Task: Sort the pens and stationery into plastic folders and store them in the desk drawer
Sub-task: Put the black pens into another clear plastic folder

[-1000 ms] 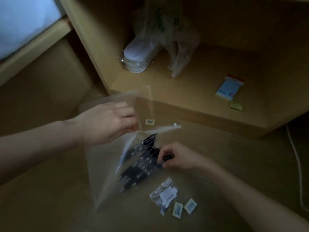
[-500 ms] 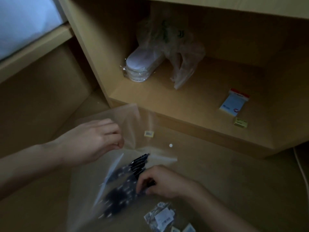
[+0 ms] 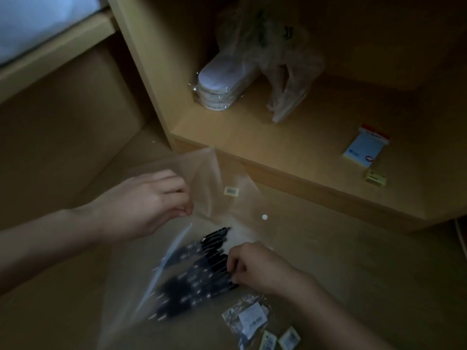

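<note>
The wooden cabinet occupies the upper frame, its open compartment floor lit dimly; the wooden floor in front of it carries the working area; lighting is poor throughout and fine detail is limited.

The plastic folder, clear and large, lies on the floor before the cabinet, its upper flap raised toward the compartment edge; a small label and a white snap button show on the flap.

A crumpled plastic bag stands at the back of the compartment; just beside it, to the left, lies a wrapped stack of white pads; a notepad with a red top edge lies well apart to the right, with a small yellow box just in front of it.

The left hand is clenched on the folder's flap, thumb and fingers pinching its edge and holding the mouth open; the right hand has its fingers curled round the near ends of the black pens; the pens, a blurred bundle, sit inside the folder's mouth, angled toward lower left.

A small clear packet with a white label lies on the floor near the right wrist; two small erasers lie just beside it at the lower edge.
</note>
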The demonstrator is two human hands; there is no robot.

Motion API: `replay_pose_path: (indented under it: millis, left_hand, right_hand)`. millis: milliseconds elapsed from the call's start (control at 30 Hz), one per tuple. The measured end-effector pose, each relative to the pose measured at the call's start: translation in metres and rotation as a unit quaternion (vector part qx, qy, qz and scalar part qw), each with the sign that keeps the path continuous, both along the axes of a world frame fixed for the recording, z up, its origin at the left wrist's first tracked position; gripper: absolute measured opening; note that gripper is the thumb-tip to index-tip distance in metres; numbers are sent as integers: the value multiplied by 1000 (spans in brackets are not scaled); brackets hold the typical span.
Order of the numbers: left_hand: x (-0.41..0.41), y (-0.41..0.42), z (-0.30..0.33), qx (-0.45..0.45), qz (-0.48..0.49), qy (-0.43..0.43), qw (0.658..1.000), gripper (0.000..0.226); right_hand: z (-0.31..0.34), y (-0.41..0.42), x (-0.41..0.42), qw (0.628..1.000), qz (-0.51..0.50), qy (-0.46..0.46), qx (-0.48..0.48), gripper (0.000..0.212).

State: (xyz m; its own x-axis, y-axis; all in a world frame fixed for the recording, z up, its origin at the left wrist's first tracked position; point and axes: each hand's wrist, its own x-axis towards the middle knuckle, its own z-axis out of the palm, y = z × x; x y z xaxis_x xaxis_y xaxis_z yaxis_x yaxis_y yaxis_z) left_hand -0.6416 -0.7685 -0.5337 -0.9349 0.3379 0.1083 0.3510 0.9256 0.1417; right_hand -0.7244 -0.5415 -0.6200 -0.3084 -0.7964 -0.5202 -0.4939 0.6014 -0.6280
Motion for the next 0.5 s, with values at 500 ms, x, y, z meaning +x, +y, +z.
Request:
replay_pose_path:
  millis: [500]
  left_hand:
    - [13,11,-11,24,31,-14,999,20]
  right_hand:
    - [2,16,-4,982,-173,22,-72,12]
